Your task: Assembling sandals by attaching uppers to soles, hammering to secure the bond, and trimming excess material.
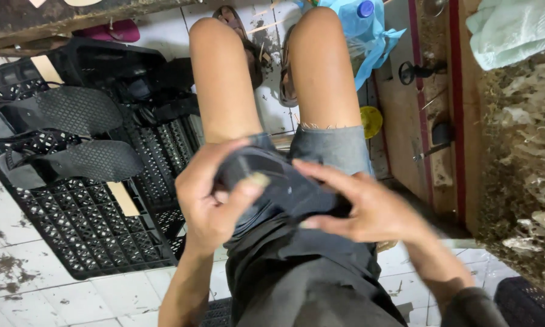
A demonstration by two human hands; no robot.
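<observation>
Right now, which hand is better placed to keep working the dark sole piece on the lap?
Probably the left hand: it wraps the dark sole piece from the side, thumb pressed on its top face. The right hand only lays its fingers flat along the near edge, steadying rather than gripping.

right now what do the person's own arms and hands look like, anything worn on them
Both hands, the left hand and the right hand, are bare, with no gloves. No rings or watch show, though the picture is blurred there. The left forearm is uncovered. A dark sleeve cuff sits on the right forearm.
</observation>
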